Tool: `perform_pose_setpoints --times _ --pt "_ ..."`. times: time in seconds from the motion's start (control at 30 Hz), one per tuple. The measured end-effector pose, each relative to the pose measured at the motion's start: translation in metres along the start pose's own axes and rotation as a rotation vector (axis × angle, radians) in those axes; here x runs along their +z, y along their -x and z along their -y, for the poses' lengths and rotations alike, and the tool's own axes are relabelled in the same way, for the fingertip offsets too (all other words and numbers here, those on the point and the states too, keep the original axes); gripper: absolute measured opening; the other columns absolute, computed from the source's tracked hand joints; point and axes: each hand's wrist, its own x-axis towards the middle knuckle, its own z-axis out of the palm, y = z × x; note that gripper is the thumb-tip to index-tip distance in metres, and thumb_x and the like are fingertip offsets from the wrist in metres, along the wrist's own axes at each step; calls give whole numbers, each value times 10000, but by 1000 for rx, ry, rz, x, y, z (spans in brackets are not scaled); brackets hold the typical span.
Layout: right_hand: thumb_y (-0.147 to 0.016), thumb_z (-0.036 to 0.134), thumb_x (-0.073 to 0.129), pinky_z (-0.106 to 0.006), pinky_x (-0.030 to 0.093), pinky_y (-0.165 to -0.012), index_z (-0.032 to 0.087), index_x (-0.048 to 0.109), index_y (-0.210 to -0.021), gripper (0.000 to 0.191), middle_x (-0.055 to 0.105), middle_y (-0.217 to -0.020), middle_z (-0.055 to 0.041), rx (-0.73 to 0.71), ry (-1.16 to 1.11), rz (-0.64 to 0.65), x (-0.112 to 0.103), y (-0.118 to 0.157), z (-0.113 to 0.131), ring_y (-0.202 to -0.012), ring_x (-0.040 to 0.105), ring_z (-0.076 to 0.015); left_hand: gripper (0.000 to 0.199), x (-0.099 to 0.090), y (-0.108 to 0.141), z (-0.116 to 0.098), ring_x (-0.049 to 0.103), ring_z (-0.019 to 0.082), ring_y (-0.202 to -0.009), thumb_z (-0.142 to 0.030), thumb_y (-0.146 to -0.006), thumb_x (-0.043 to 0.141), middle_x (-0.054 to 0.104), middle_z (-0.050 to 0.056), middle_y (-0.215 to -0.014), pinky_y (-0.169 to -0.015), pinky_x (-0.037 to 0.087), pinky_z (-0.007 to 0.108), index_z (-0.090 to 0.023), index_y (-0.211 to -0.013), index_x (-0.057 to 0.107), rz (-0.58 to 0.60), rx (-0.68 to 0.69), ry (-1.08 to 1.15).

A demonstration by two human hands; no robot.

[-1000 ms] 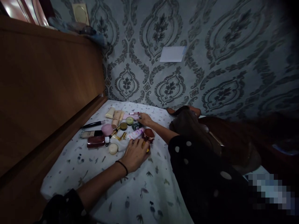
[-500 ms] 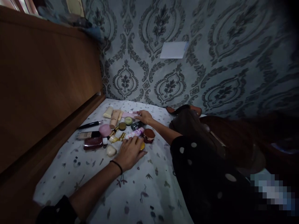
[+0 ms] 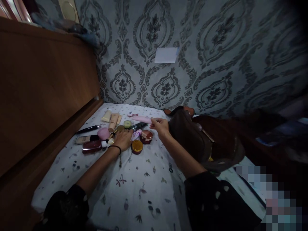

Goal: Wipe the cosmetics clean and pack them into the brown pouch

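Between thumb and fingers, my right hand [image 3: 160, 126] grips the end of a long pink item [image 3: 141, 119] above the cosmetics. My left hand [image 3: 123, 140] lies palm down over the cosmetics, its fingers reaching toward a dark green tube [image 3: 138, 126]; what is under the palm is hidden. Just right of it are a yellow-lidded jar [image 3: 137, 146], a reddish round compact [image 3: 146, 136] and a purple and white tube [image 3: 136, 134]. To its left lie a dark red bottle [image 3: 92, 147], a pink round item [image 3: 103, 133] and a foundation bottle [image 3: 83, 139].
A brown bag [image 3: 190, 138] sits at the right on the patterned white sheet [image 3: 144, 192]. Wooden furniture [image 3: 48, 77] borders the left side. Beige tubes [image 3: 114, 122] and a black pen-like item [image 3: 88, 129] lie at the back left. Patterned fabric rises behind.
My right hand has moved right and now holds the pink item. My left hand has shifted left, off the yellow-lidded jar. The camera view has turned slightly right.
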Motion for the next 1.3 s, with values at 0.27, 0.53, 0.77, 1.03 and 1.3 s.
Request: perform_pose_setpoints --times 0.27,0.53,0.77,1.03,1.3 --pt "-579 441 828 -287 579 -583 137 656 -856 445 639 -664 16 12 -568 -187 -27 42 -32 -567 605 -120 282 2 1 -1 625 321 -1099 -237 -900 531 682 177 -1107 -885 489 419 -135 -1157 588 -23 -3 0" --pt "-627 464 766 -327 592 -691 159 613 -959 476 651 -801 -4 45 -560 -302 -29 45 -57 -646 651 -143 291 0 2 11 668 251 -1024 -181 -966 386 708 134 -1076 -832 506 336 -163 -1155 605 -97 -82 103" --pt "-728 491 653 -366 591 -816 160 571 -1135 532 672 -1002 -71 -48 -474 -328 -18 47 -74 -793 694 -183 314 -6 6 39 654 236 -1054 -225 -969 403 718 104 -1113 -892 489 321 -170 -1203 606 -279 -187 294" --pt "-739 490 647 -390 585 -822 149 577 -1175 558 642 -1178 -138 -76 -443 -340 -15 50 -82 -798 703 -191 343 -20 11 39 679 284 -958 -155 -955 337 679 152 -1115 -768 493 366 -166 -1210 566 -233 -315 -85" --pt "-727 508 657 -397 581 -832 140 576 -1193 599 632 -1197 -157 -78 -476 -333 -15 51 -81 -836 712 -212 300 -22 -7 17 518 336 -1169 -191 -973 354 611 172 -1183 -943 423 459 -149 -1130 606 -254 -116 -194"
